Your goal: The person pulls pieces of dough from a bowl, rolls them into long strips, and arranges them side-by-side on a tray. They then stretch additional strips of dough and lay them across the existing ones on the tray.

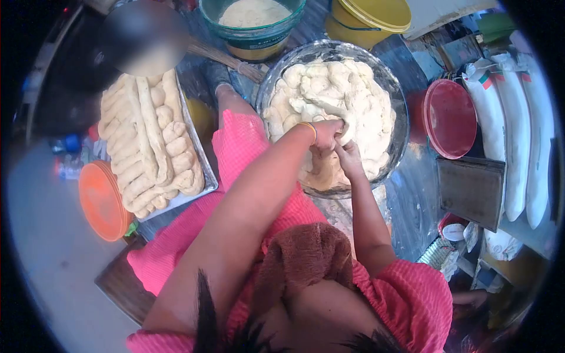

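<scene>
A wide metal basin (402, 126) in front of me holds a big heap of pale dough (371, 97) in folded lumps. My left hand (325, 135), with an orange band at the wrist, has its fingers closed on a strip of the dough over the basin. Close beside it, my right hand (349, 157) grips the lower end of the same strip, fingers pressed together. To the left, a metal tray (197, 150) carries rows of shaped dough pieces (132, 147), with long dough ropes (151, 132) laid across them.
Behind the basin stand a green bucket (253, 32) with pale flour-like powder and a yellow bucket (365, 29). A red bucket (450, 117) and long white sacks (509, 135) are at right. An orange lid (100, 200) sits beside the tray. A blurred person's head (144, 38) is beyond it.
</scene>
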### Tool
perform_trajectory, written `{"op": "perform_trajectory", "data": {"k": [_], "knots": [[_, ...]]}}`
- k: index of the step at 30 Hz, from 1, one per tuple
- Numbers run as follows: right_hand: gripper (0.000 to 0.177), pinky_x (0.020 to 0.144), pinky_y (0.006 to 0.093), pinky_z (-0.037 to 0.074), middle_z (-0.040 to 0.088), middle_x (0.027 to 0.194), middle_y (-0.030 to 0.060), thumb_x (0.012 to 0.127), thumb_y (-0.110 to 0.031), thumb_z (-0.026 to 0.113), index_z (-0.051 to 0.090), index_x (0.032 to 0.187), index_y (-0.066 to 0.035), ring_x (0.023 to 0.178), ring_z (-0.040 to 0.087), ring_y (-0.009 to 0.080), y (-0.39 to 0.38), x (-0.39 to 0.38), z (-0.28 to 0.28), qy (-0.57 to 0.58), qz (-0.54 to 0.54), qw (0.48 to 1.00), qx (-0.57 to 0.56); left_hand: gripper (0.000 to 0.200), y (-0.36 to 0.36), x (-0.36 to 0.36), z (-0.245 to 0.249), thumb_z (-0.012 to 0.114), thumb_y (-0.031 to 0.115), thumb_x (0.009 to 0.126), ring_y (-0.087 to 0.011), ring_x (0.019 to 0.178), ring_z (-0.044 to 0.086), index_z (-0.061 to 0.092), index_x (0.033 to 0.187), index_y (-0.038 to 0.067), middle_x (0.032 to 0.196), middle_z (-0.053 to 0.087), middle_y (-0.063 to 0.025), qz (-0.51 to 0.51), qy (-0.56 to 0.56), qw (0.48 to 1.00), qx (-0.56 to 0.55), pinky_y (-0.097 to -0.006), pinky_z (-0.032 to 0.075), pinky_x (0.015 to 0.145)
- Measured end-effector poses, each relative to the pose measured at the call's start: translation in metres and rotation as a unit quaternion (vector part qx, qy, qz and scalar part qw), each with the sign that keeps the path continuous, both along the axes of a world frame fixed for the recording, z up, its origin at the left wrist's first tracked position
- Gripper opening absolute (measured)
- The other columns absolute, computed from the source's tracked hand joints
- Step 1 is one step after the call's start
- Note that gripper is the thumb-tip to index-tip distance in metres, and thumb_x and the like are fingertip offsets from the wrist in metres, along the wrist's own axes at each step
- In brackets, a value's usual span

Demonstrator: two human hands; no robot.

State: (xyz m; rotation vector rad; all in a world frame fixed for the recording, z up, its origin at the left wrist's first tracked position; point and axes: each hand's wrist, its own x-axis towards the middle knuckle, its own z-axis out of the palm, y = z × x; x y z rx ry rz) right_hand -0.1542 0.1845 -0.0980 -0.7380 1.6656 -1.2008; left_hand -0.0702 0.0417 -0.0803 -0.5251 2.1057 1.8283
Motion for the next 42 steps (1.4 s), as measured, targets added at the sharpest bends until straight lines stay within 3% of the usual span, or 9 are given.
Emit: {"op": "perform_trajectory", "data": {"k": [7,10,17,25,29,31,34,37,42], "knots": [[0.026,0.092,0.0297,0.036,0.060,0.103,0.0042,0.088,-0.020,0.054,0.057,0.107,-0.003,0.101,0.051,0.0127,0.019,0.022,0.051,-0.002,-0.047,0.997,-0.055,0.053,0.000,0.003,0.007,0.070,0.011,0.061,-0.0254,0.104,0.053,0.054,0.111,0.014,0.109,0.058,-0.0090,-0.162,-0.096,0.969,-0.157,-0.0378,0.044,0.082],[0.024,0.092,0.0318,0.036,0.062,0.100,0.0067,0.088,-0.023,0.053,0.058,0.101,-0.003,0.098,0.054,0.0166,0.037,0.003,0.046,-0.085,-0.065,0.991,-0.079,0.048,0.004,0.002,0.010,0.071,0.021,0.064,-0.0240,0.109,0.050,0.056,0.110,0.017,0.110,0.057,-0.0068,-0.208,-0.190,0.876,-0.391,-0.0420,0.042,0.082],[0.029,0.086,0.0392,0.043,0.058,0.078,0.0063,0.088,-0.026,0.052,0.053,0.100,0.001,0.078,0.057,0.0197,0.131,-0.080,0.024,-0.247,-0.243,0.930,-0.119,0.034,-0.041,0.019,0.020,0.054,0.020,0.079,-0.0247,0.113,0.046,0.054,0.112,0.012,0.120,0.048,-0.0066,0.293,-0.327,0.833,-0.337,-0.0465,0.037,0.089],[0.031,0.068,0.0320,0.043,0.052,0.071,0.0026,0.087,-0.029,0.055,0.053,0.100,-0.001,0.069,0.051,0.0163,0.057,-0.086,0.081,-0.231,-0.244,0.922,-0.194,0.039,-0.041,0.021,0.024,0.056,0.018,0.078,-0.0261,0.115,0.045,0.050,0.117,0.014,0.123,0.044,-0.0082,0.337,-0.338,0.820,-0.315,-0.0463,0.039,0.089],[0.031,0.070,0.0309,0.044,0.055,0.075,0.0044,0.088,-0.027,0.053,0.054,0.101,0.001,0.072,0.053,0.0164,0.011,-0.093,0.117,-0.176,-0.238,0.930,-0.216,0.038,-0.047,0.027,0.007,0.055,0.018,0.078,-0.0280,0.115,0.045,0.050,0.116,0.015,0.122,0.044,-0.0098,0.373,-0.321,0.827,-0.272,-0.0464,0.040,0.089],[0.033,0.077,0.0324,0.044,0.061,0.088,0.0111,0.086,-0.027,0.054,0.055,0.100,0.003,0.082,0.057,0.0188,0.002,-0.108,0.096,0.105,-0.126,0.986,0.033,0.038,-0.049,0.026,0.002,0.056,0.018,0.078,-0.0289,0.115,0.045,0.051,0.115,0.014,0.122,0.044,-0.0115,0.370,-0.313,0.829,-0.278,-0.0451,0.041,0.089],[0.047,0.086,0.0384,0.043,0.059,0.102,0.0200,0.075,-0.040,0.062,0.058,0.103,-0.003,0.098,0.056,0.0317,0.007,-0.106,0.048,0.497,0.163,0.799,0.296,0.037,-0.055,0.024,0.005,0.057,0.019,0.077,-0.0303,0.114,0.046,0.052,0.113,0.013,0.121,0.044,-0.0145,0.355,-0.283,0.840,-0.296,-0.0424,0.041,0.089],[0.029,0.078,0.0368,0.046,0.062,0.088,0.0165,0.076,-0.026,0.062,0.060,0.095,-0.004,0.085,0.059,0.0314,0.012,-0.049,0.005,0.267,0.084,0.947,0.159,0.035,-0.051,0.024,0.001,0.062,0.018,0.072,-0.0318,0.107,0.049,0.056,0.106,0.015,0.116,0.047,-0.0173,0.368,-0.259,0.837,-0.310,-0.0394,0.042,0.088],[0.036,0.085,0.0407,0.036,0.049,0.104,0.0107,0.075,-0.012,0.050,0.052,0.111,-0.011,0.101,0.045,0.0285,0.034,0.072,-0.051,0.518,0.186,0.835,0.001,0.031,-0.047,0.024,-0.005,0.065,0.017,0.068,-0.0327,0.102,0.052,0.060,0.098,0.018,0.111,0.049,-0.0178,0.360,-0.236,0.842,-0.325,-0.0373,0.043,0.087]]}}
